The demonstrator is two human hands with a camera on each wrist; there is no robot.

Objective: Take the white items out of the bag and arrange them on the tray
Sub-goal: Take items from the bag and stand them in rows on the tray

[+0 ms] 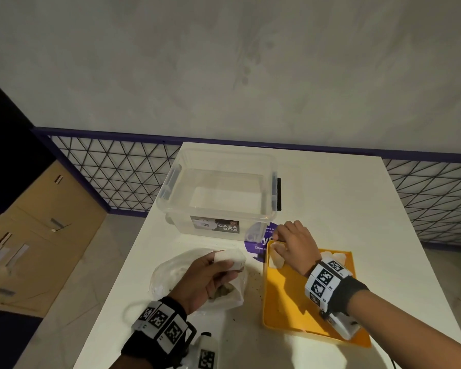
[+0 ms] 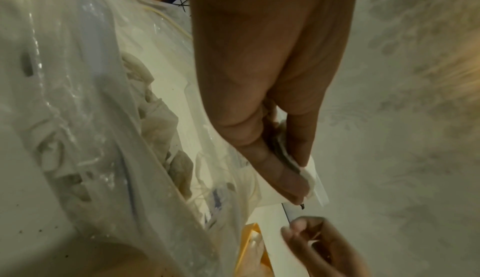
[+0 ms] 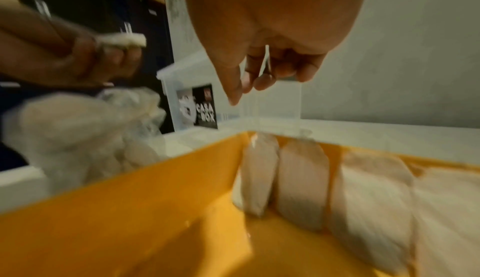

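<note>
Mid-transfer: one white piece lifted, the row on the tray begun.

My left hand (image 1: pixel 210 278) pinches a flat white soft item (image 1: pixel 230 258) just above the crumpled clear plastic bag (image 1: pixel 168 275) on the white surface (image 1: pixel 330 198). To the right, my empty right hand (image 1: pixel 293 245), fingers loosely curled, hovers over the white pieces (image 3: pixel 301 178) lined along the far rim of the shallow orange plastic tray (image 1: pixel 285 302). Next, I judge, this piece goes across beside that row.

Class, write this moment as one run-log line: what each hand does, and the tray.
left hand: holds white item above bag | right hand: over tray's far corner, empty | tray: row of white items
</note>
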